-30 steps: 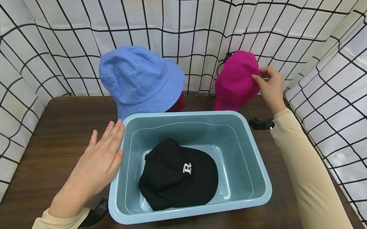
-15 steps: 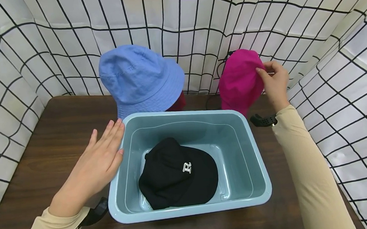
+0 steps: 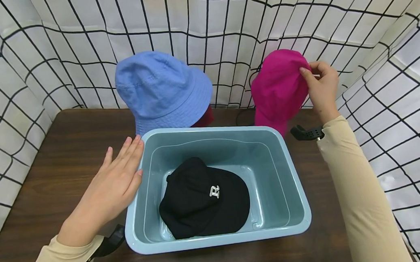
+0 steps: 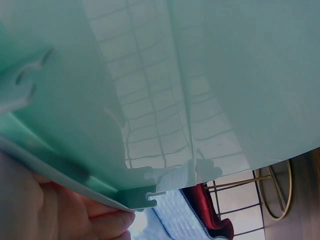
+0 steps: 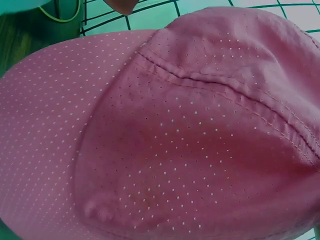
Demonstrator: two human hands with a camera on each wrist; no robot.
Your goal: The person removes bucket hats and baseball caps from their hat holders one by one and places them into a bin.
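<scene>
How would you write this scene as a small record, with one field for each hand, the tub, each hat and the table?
Left hand: touches left rim of tub, fingers straight
Right hand: pinches edge of pink cap
Tub: light blue, on table
Pink cap: by tub's far right corner; lower end partly hidden
Black cap: inside tub, white letter R on front
Bucket hat: blue, behind tub, left side
Dark red item: mostly hidden by bucket hat
Table: brown, wood-grained
</scene>
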